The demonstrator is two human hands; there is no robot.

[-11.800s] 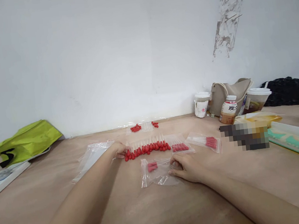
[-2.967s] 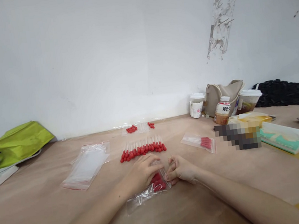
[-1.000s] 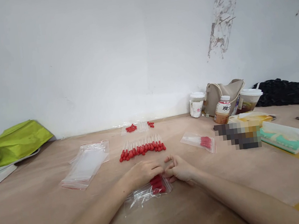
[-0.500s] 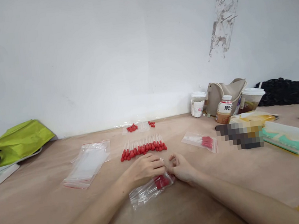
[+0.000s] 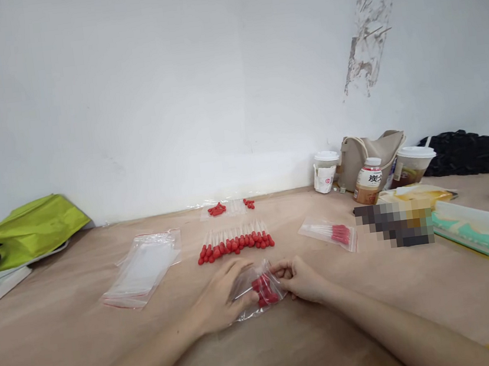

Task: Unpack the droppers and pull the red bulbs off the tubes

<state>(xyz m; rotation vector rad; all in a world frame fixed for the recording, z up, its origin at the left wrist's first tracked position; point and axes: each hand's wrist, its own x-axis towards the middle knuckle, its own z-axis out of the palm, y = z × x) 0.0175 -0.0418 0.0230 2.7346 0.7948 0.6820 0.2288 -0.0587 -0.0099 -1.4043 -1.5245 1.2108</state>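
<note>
A clear zip bag [image 5: 249, 285] holding several glass droppers with red rubber bulbs [image 5: 267, 296] lies in front of me, bulbs toward the right. My left hand [image 5: 223, 297] grips its left part, thumb in front and fingers behind, hiding the dropper stems. At the bag's right end, my right hand [image 5: 298, 280] pinches the edge by the bulbs. Just beyond my hands is a row of loose red-bulbed droppers [image 5: 234, 243], stems pointing away. To the right rests another zip bag [image 5: 328, 233] with red-bulbed droppers inside.
Flat zip bags [image 5: 143, 269] are stacked at left, near a lime-green bag [image 5: 31, 230]. By the wall lies a clear packet [image 5: 232, 207] with red bulbs. Right: paper cup [image 5: 326, 173], bottle [image 5: 368, 182], beige bag [image 5: 377, 158], lidded drink [image 5: 414, 163], tissue pack [image 5: 473, 226].
My left hand has moved down and left from the bag's top edge to around its left part. The bag has turned and more red bulbs show. My right hand stays at its right end.
</note>
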